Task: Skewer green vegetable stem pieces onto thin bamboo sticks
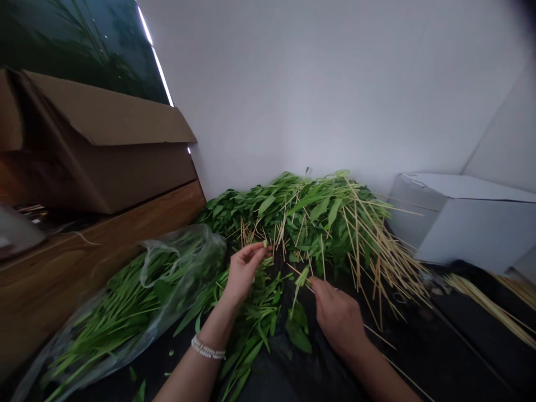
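Observation:
My left hand (245,271), with a beaded bracelet (208,349) at the wrist, is closed in a pinch. At its fingertips shows a small pale green piece of plant (265,244). To its right, my right hand (338,312) is closed on a thin wooden skewer (295,269). A green leafy sprig (298,321) hangs by this skewer, its leaves drooping. Loose leafy stems (255,335) lie below and beside my left hand. Beyond both hands is a heap of green leaves (272,201) with many skewers (377,251) sticking out of it.
On the left lies a clear plastic bag (167,329) of leafy stems, beside a wooden ledge (159,209) bearing an open cardboard box (138,167). A white box (481,223) stands at the right. More pale sticks (489,307) lie on the dark sheet (464,357).

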`<action>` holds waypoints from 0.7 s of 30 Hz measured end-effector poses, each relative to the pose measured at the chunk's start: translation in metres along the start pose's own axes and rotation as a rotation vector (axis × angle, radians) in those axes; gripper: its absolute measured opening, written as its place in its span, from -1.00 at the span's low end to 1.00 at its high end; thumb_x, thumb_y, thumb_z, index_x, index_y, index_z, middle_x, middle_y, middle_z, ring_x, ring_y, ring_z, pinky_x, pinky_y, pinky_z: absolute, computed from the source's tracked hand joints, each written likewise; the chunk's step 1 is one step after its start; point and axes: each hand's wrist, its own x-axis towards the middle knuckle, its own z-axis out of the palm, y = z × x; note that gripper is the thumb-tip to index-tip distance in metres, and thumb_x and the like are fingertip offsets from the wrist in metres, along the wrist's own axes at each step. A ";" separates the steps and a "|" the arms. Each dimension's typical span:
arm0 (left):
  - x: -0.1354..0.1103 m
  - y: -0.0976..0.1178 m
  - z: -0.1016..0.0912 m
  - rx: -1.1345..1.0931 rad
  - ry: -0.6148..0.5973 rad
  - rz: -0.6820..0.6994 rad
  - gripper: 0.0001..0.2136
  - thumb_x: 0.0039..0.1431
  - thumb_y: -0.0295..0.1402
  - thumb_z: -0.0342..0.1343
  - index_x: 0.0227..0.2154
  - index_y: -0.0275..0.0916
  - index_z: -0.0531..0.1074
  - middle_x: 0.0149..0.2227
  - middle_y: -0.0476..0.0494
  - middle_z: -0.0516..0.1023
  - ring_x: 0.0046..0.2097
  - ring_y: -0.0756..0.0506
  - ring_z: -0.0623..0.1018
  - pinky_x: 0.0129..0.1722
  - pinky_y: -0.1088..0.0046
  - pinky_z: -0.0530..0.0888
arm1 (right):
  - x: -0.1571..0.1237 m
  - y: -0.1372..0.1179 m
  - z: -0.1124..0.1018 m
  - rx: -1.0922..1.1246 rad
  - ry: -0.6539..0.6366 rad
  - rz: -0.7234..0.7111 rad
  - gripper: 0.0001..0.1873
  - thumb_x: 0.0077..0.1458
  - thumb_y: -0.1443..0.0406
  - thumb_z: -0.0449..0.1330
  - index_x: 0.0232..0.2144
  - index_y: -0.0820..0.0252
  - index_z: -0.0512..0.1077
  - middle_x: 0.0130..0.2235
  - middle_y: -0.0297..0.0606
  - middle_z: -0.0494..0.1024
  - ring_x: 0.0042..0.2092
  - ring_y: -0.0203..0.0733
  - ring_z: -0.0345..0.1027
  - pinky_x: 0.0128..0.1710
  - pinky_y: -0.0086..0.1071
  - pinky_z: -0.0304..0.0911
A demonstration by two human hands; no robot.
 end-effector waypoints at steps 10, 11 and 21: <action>-0.012 -0.001 0.016 -0.177 -0.208 -0.275 -0.66 -0.09 -0.23 0.36 -0.26 -0.33 0.58 -0.26 -0.23 0.66 -0.30 -0.08 0.62 -0.13 0.37 0.48 | -0.001 0.001 0.002 -0.036 -0.034 -0.017 -0.64 0.26 0.43 -0.13 -0.10 0.23 0.44 -0.47 -0.34 0.46 -0.49 -0.35 0.34 -0.46 -0.43 0.10; -0.013 -0.001 0.017 -0.176 -0.215 -0.278 -0.66 -0.10 -0.23 0.36 -0.26 -0.33 0.58 -0.27 -0.23 0.67 -0.30 -0.09 0.62 -0.13 0.37 0.48 | -0.002 0.001 0.002 -0.042 -0.038 -0.016 -0.64 0.26 0.43 -0.13 -0.09 0.23 0.44 -0.48 -0.35 0.45 -0.49 -0.34 0.34 -0.46 -0.43 0.09; -0.014 -0.002 0.019 -0.105 -0.209 -0.253 -0.68 -0.12 -0.22 0.37 -0.30 -0.30 0.61 -0.32 -0.21 0.67 -0.33 -0.08 0.61 -0.15 0.36 0.49 | -0.002 0.000 0.001 -0.053 -0.059 -0.026 -0.63 0.24 0.45 -0.12 -0.09 0.22 0.44 -0.47 -0.34 0.45 -0.50 -0.35 0.32 -0.47 -0.43 0.07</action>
